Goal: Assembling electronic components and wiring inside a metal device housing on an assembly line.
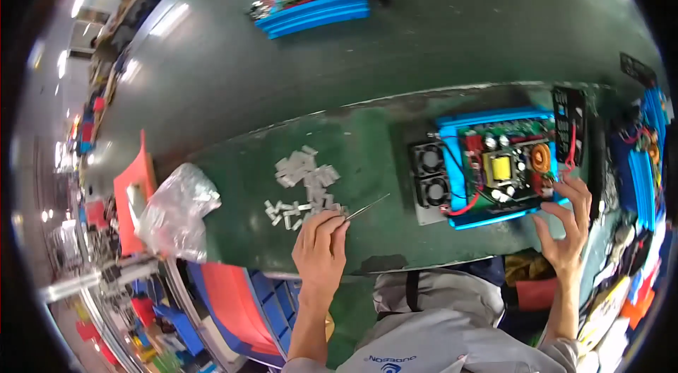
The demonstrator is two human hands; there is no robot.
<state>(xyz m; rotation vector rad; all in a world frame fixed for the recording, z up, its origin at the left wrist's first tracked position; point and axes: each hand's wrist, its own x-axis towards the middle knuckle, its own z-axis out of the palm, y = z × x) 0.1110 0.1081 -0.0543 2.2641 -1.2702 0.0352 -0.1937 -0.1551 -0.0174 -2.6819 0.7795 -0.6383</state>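
Note:
My left hand point(321, 249) is closed on a pair of thin metal tweezers point(367, 208), whose points reach to the right over the green bench. Beside those fingers lies a loose pile of small whitish pieces point(311, 175). To the right rests a blue metal case point(487, 221) with a circuit board inside, which bears a yellow transformer point(501, 169) and a copper-coloured coil point(540, 158). My right hand point(565, 232) is at the case's near right corner, fingers apart and curved; whether the fingertips touch it I cannot tell.
Two black fans point(431, 172) adjoin the case's left end, and a black end plate point(569, 122) its right. A clear plastic bag point(180, 210) lies at the bench's left. Across the bench's raised far edge stands another blue unit point(318, 9); more blue units point(643, 189) sit far right.

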